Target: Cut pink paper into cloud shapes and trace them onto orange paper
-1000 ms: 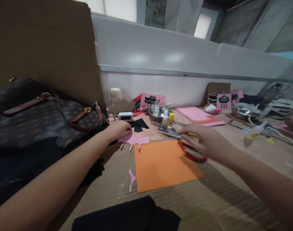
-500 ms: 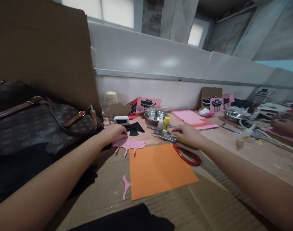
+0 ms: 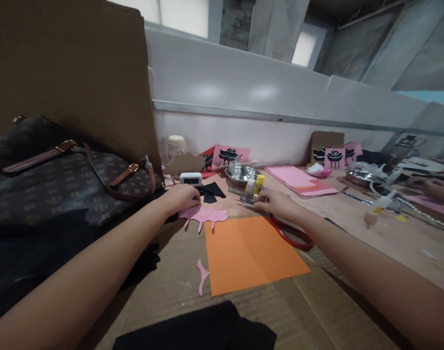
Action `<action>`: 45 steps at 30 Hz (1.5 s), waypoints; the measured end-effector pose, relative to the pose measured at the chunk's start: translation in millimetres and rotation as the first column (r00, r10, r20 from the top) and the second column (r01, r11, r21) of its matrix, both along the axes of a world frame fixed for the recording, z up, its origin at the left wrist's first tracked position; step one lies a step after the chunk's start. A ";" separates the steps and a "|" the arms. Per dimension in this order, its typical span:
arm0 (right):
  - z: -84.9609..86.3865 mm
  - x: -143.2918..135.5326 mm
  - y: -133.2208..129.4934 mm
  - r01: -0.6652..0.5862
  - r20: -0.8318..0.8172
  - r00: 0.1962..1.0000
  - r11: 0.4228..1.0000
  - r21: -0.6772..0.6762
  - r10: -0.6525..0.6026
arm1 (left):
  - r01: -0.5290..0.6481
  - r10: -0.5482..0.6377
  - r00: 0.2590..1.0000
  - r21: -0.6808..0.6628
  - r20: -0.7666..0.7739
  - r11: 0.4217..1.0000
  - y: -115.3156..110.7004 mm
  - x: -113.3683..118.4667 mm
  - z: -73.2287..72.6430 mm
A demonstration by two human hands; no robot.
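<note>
My left hand point(image 3: 185, 198) rests with curled fingers at the upper left edge of a pink paper cutout point(image 3: 207, 215); whether it pinches the paper is hard to tell. Over the silver blades of the red-handled scissors point(image 3: 293, 238), my right hand point(image 3: 275, 202) has its fingers bent together, and what lies under the fingertips is too small to make out. An orange sheet point(image 3: 254, 257) lies flat between my arms. Left of it is a small pink scrap point(image 3: 202, 277). A glue stick point(image 3: 259, 184) and a white bottle point(image 3: 250, 187) stand just beyond my right hand.
A brown bag point(image 3: 109, 189) fills the left side. A white timer point(image 3: 191, 179), a metal bowl point(image 3: 240, 181) and pink sheets point(image 3: 295, 177) lie farther back. Black paper point(image 3: 200, 330) is at the near edge. Another person's hand point(image 3: 426, 187) is at far right.
The view has shifted, so most things appear slightly to the right. My right hand has moved left across the scissors, toward the glue stick. My left hand remains by the pink cutout.
</note>
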State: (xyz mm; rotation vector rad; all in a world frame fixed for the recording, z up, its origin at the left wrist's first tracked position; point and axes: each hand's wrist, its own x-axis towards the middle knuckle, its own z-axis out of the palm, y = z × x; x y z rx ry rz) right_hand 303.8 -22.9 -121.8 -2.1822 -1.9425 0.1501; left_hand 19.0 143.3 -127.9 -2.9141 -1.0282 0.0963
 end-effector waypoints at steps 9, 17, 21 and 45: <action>-11.9 11.8 -26.6 -0.015 -0.020 1.000 0.997 0.079 0.016 | 0.012 -0.012 1.000 0.006 0.020 1.000 -0.7 -1.1 -0.9; -2.3 23.9 -24.9 0.043 -0.003 0.999 0.997 0.070 -0.043 | 0.008 -0.008 0.999 0.001 0.032 1.000 -0.3 0.1 -0.6; 15.3 64.6 -1.9 0.251 0.044 0.965 0.961 0.114 -0.258 | 0.006 -0.005 0.999 -0.009 0.045 1.000 0.0 -0.2 -0.4; 6.9 71.9 -55.1 -0.104 -0.035 0.994 0.993 -0.063 0.102 | 0.024 -0.025 0.994 0.014 0.109 1.000 7.0 -0.5 -4.9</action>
